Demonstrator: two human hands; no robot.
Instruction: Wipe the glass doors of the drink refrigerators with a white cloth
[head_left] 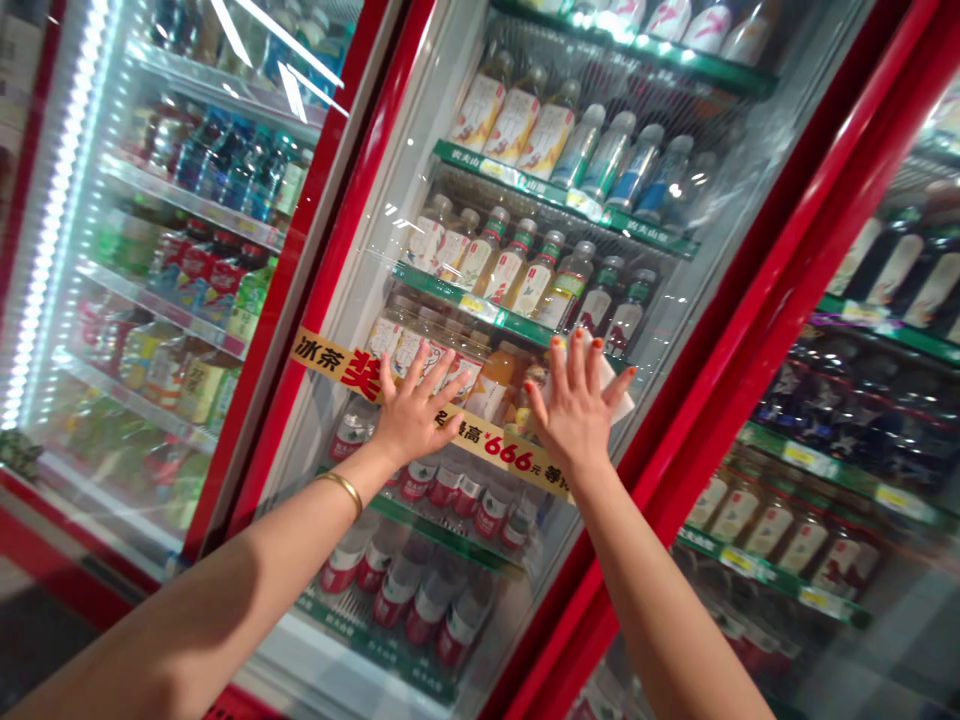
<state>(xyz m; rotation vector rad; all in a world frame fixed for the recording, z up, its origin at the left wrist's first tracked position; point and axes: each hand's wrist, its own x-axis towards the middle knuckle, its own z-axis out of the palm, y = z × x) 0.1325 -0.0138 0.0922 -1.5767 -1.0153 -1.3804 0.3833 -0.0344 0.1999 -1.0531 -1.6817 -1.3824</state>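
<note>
My left hand (421,405) lies on or just in front of the glass door of a red-framed drinks cooler, fingers spread, holding nothing. A gold bangle (341,494) circles its wrist. To the right, my right hand (576,405), with orange-red nails, is also open, its fingers stretched wide. It presses flat over a white folded cloth or tissue (618,392), whose edge shows beside the fingers; the rest is hidden. A yellow strip sign (501,448) with red and black lettering runs across the door, partly behind my left hand.
Behind the glass stand rows of bottled drinks (529,280) on green-edged shelves (465,300). A second cooler with lit shelves (187,215) is on the left. Another door (810,460) is on the right, past the red frame (757,330).
</note>
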